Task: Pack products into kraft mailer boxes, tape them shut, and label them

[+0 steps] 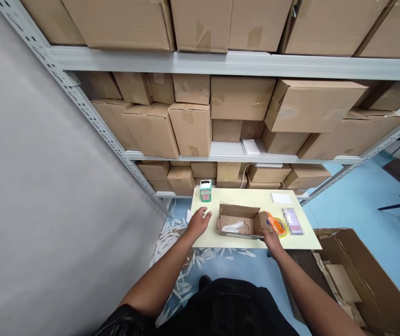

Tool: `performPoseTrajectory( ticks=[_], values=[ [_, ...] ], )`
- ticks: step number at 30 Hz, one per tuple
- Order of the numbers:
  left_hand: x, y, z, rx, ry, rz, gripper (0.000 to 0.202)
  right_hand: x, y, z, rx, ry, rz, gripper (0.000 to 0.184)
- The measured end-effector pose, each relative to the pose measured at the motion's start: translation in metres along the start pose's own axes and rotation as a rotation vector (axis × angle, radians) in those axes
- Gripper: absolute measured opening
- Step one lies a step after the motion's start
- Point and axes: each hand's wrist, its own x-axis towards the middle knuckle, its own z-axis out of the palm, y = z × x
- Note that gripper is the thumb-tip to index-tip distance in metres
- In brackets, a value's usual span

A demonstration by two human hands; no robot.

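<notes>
An open cardboard box sits on the pale yellow table, with a small white item lying inside; I cannot make out its kind. My right hand grips the box at its right end, by the side flap. To the left of the box, my left hand hovers over the table, fingers apart and holding nothing. Just right of the box lies an orange-handled tool, seemingly scissors, on a yellow tape roll. A small green and white box stands beyond my left hand.
The table backs onto a metal shelf rack packed with cardboard boxes. A white card and a blurred purple package lie at the table's right. A large open carton stands on the floor; paper strips litter the left side.
</notes>
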Motion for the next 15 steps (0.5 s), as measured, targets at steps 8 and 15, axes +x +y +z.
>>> performPoseTrajectory(
  ticks=[8,15],
  values=[
    [0.111,0.031,-0.01,0.495,0.123,-0.01,0.082,0.043,-0.009,0.011,0.046,-0.179,0.104,0.055],
    [0.188,0.031,0.019,0.751,0.137,-0.059,0.076,0.043,-0.015,-0.038,-0.022,-0.166,0.046,0.065]
  ],
)
